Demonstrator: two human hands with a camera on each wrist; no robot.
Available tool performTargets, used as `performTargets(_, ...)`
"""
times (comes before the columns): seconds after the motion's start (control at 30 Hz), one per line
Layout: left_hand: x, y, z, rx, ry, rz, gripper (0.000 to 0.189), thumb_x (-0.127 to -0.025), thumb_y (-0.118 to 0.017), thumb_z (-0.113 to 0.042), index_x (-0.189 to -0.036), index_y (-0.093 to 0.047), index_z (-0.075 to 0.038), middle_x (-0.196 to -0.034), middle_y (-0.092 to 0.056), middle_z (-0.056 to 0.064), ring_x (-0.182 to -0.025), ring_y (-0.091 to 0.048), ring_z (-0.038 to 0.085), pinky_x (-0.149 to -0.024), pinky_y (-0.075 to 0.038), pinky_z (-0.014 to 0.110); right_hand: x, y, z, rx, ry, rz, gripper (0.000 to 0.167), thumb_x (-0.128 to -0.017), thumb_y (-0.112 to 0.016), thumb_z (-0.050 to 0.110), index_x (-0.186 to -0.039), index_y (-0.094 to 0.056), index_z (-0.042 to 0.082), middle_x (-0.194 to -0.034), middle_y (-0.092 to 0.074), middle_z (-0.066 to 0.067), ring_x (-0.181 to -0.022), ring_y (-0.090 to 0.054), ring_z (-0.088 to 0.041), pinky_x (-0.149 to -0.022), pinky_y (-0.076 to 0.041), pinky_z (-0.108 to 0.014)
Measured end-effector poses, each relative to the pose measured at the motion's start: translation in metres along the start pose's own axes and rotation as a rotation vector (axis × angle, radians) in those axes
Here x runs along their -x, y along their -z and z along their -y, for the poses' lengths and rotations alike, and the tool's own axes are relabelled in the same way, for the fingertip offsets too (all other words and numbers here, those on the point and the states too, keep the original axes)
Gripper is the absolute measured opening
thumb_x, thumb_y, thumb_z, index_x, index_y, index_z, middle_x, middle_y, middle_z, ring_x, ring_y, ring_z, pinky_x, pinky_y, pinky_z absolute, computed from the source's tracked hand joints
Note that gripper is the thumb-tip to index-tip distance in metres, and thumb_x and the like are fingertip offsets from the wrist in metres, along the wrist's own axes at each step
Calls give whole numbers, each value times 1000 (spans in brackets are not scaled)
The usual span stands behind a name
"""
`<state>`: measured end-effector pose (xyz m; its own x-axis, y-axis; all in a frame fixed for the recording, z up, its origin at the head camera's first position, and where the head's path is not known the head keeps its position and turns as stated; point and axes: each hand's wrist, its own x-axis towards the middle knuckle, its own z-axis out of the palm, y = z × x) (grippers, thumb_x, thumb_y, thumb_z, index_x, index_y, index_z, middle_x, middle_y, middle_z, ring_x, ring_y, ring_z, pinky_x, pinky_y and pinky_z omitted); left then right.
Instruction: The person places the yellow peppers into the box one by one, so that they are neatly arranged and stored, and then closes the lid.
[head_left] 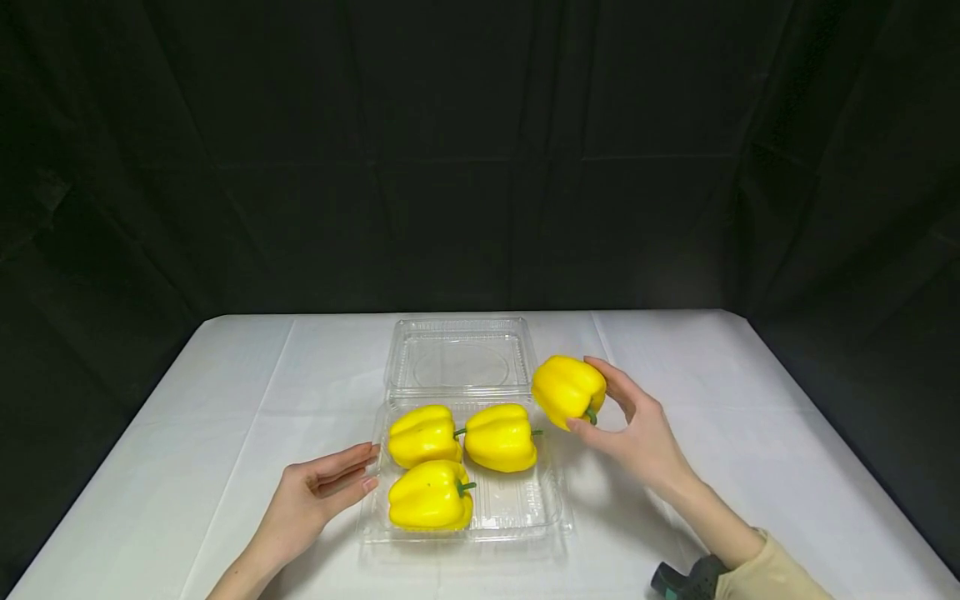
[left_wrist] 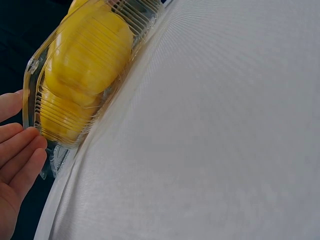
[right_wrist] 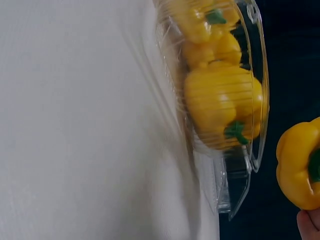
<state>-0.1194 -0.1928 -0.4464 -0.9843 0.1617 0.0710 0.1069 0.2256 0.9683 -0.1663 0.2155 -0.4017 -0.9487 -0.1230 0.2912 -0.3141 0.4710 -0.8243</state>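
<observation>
In the head view, three yellow bell peppers with green stems lie in a clear plastic clamshell container (head_left: 517, 504): a back left pepper (head_left: 423, 435), a back right pepper (head_left: 501, 437) and a front left pepper (head_left: 431, 496). My right hand (head_left: 637, 425) pinches a fourth yellow bell pepper (head_left: 566, 390) between thumb and fingers, raised by the container's back right corner, its stem toward me. At the container's left side is my left hand (head_left: 318, 492), fingers fairly straight. The left wrist view shows its fingertips (left_wrist: 32, 137) right at the rim.
Behind the base lies the container's open lid (head_left: 459, 354), flat on the white-covered table (head_left: 165, 492). Black cloth (head_left: 465, 158) hangs behind and at both sides. A dark device (head_left: 686, 579) sits by the right sleeve.
</observation>
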Motion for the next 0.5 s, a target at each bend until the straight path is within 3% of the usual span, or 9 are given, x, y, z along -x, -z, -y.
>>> performTargets(0.23,1,0,0,-8,6,1,48,-86,-80,-21,-130,-67,-7,-129,-68,5,-114,-67,9,-94,-57,23,3,-3,3,-65,39,51,72,-84,-81,15,-147,-47,16,-147,-54,-7,-140,-44,-30,-115,-32,-67)
performTargets(0.5,1,-1,-2,-12,-3,1,47,-87,-79,-21,-130,-66,-6,-130,-68,8,-116,-66,16,-94,-57,23,5,-6,3,-73,74,84,71,-83,-82,14,-146,-49,18,-144,-57,-3,-131,-48,-4,-115,-33,-66)
